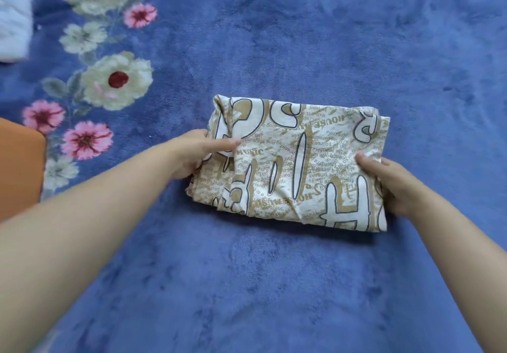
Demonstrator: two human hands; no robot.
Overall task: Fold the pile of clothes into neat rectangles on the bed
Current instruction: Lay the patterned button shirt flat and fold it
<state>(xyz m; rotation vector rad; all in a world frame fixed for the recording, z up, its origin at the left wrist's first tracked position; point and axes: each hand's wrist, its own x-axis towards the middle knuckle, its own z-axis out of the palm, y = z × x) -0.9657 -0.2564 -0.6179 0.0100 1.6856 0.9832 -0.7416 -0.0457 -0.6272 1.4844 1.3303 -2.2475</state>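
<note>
Head view: both hands grip folded printed garment [296, 163], left hand [192, 155] and right hand [389, 182] at opposite ends.

1. A folded garment [296, 166] at the frame's centre is seen as thin woven cloth, matt and creased, printed with tan lettering on cream.
2. The blanket [274, 284] beneath is shown as plush blue fleece, soft, with a slight sheen.
3. Fluffy white fabric [13, 10] is seen upper left.
4. Smooth orange cloth [19, 169] is seen at the left edge.
</note>
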